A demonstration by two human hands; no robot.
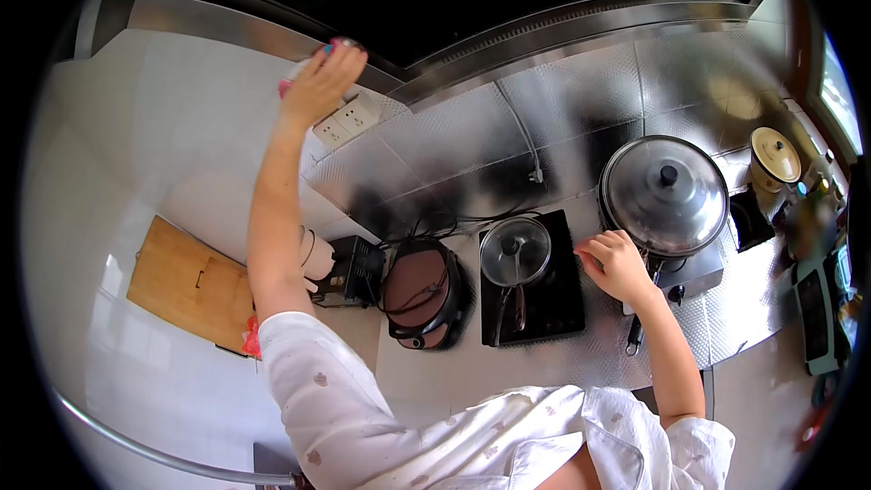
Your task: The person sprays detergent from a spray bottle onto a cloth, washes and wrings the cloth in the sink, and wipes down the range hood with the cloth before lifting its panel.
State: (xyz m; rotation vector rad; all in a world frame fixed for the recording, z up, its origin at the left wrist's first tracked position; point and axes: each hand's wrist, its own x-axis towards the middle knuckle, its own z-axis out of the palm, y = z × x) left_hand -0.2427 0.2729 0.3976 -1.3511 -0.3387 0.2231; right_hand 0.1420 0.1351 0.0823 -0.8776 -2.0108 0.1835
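My left hand (325,82) is raised at the upper left, against the lower edge of the range hood (263,34). Its fingers are closed over a crumpled cloth (287,87) with pink, white and blue patches, mostly hidden under the hand. Lower down, my right hand (619,267) hovers between a lidded pan and a large steel pot (667,195). Its fingers are loosely bent, with the thumb apart and nothing visible in them. The small pan's glass lid (515,252) lies over the black induction cooker (555,299).
A round electric griddle (415,295) with cables stands left of the cooker. Wall sockets (347,122) sit below my left hand. A wooden board (190,281) leans at the left. A cream lidded pot (775,160) stands at the far right. A pan handle (634,334) juts forward.
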